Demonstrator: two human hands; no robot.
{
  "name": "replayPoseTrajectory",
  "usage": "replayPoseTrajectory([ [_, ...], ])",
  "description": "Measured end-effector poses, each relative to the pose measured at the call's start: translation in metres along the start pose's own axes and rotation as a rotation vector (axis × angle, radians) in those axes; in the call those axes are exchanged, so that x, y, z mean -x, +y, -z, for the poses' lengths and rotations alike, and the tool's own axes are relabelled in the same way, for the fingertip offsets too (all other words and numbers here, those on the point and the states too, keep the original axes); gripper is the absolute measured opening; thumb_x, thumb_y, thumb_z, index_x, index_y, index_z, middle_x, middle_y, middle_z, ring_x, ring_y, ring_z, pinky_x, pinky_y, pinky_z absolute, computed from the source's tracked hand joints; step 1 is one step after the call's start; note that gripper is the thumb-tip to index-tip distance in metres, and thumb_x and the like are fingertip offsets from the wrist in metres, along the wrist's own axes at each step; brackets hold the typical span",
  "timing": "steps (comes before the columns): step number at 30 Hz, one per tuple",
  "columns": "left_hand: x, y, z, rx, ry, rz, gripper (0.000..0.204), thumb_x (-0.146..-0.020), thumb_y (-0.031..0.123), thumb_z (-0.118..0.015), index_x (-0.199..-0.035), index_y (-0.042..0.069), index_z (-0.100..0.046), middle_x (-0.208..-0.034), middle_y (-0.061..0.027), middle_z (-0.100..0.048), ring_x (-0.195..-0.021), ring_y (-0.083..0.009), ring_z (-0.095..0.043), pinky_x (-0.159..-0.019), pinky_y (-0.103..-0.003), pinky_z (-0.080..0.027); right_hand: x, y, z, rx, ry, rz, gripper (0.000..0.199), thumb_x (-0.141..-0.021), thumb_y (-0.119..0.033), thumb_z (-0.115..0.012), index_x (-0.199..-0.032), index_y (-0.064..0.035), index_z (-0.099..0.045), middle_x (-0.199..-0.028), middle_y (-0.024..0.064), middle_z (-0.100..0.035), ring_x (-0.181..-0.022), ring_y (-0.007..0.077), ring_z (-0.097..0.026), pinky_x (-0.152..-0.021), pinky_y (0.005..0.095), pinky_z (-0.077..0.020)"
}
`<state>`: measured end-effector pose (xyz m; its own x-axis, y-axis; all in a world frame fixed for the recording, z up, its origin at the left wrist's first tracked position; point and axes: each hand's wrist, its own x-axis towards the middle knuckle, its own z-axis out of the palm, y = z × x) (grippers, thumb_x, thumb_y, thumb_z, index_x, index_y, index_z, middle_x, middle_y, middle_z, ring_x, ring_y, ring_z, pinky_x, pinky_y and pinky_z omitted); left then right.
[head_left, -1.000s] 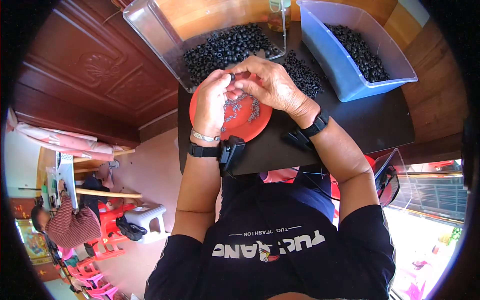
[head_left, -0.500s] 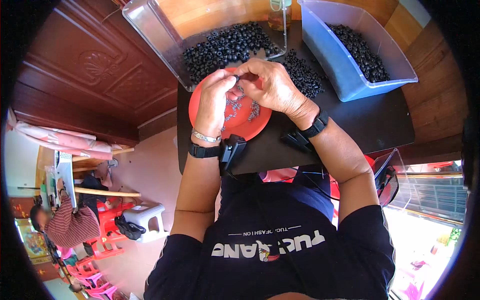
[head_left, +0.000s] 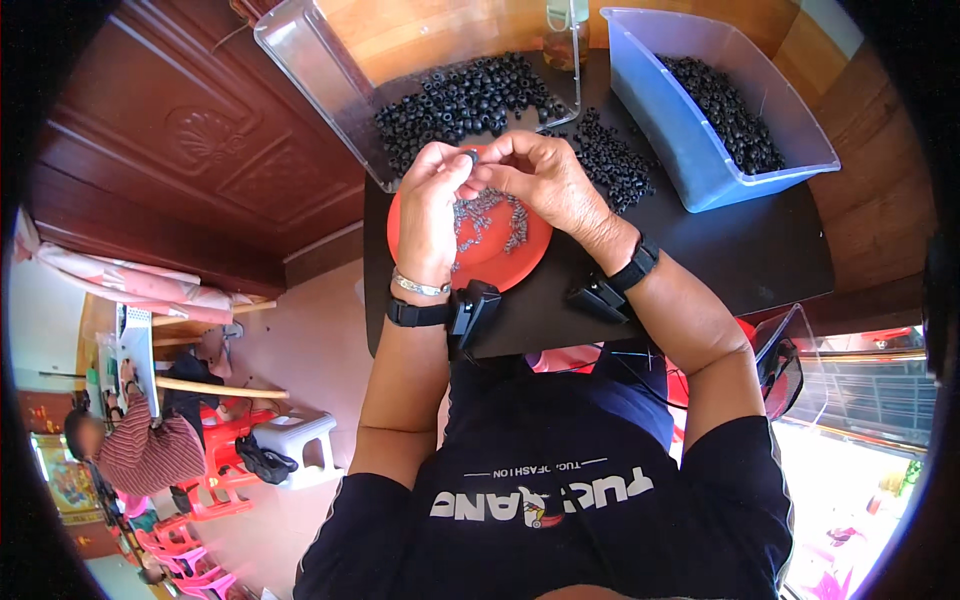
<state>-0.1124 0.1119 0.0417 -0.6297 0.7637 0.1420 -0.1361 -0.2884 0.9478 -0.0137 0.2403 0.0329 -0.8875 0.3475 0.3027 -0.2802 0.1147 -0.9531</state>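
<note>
Black piece (head_left: 472, 156): clamps it in left hand (head_left: 430, 205), upper centre, near grey bits (head_left: 516, 230), likely for reach; cannot tell grip of right hand (head_left: 556, 186)

plate (head_left: 520, 268): smooth plastic | bin (head_left: 665, 140): translucent plastic | panel (head_left: 205, 140): glossy wood

Carved wooden panelling (head_left: 205, 135) and plastic stools (head_left: 290, 434) suggest a home

A dark tabletop (head_left: 730, 250) bears a round red dish (head_left: 500, 266) on its left side, before a clear plastic box (head_left: 318, 108). Small black pieces (head_left: 612, 165) lie heaped between that box and a translucent blue bin (head_left: 655, 125).
</note>
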Motion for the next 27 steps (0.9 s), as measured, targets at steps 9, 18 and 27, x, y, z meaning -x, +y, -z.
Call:
replayPoseTrajectory([
  [9,0.002,0.004,-0.007,-0.134,-0.016,-0.079,0.011,-0.092,0.012,-0.053,-0.087,0.003,-0.057,-0.080,-0.0018,-0.058,-0.074,-0.0081,-0.053,-0.070,-0.023,-0.041,-0.001,0.004,0.002,-0.226,0.036,-0.117,0.012,-0.089,-0.009,-0.063,-0.094,0.0016,-0.063,-0.081,0.0062,-0.067,-0.074,0.0093,-0.061,-0.070,0.0234,-0.0498],
  [18,0.002,0.001,-0.004,0.008,-0.018,-0.017,0.016,-0.093,0.017,-0.051,-0.092,0.002,-0.058,-0.080,-0.0029,-0.058,-0.074,-0.0110,-0.055,-0.070,-0.024,-0.042,-0.001,0.003,-0.001,-0.264,-0.009,-0.026,0.012,-0.092,-0.008,-0.060,-0.099,0.0015,-0.062,-0.087,0.0055,-0.067,-0.080,0.0106,-0.063,-0.075,0.0246,-0.0516],
  [27,0.001,-0.002,0.003,-0.035,-0.070,0.039,0.020,-0.094,0.019,-0.048,-0.095,0.001,-0.057,-0.079,-0.0028,-0.057,-0.074,-0.0121,-0.057,-0.068,-0.024,-0.043,-0.004,0.000,0.007,0.021,-0.071,0.076,0.019,-0.092,-0.008,-0.059,-0.109,0.0010,-0.061,-0.095,0.0043,-0.066,-0.088,0.0092,-0.061,-0.082,0.0249,-0.0502],
])
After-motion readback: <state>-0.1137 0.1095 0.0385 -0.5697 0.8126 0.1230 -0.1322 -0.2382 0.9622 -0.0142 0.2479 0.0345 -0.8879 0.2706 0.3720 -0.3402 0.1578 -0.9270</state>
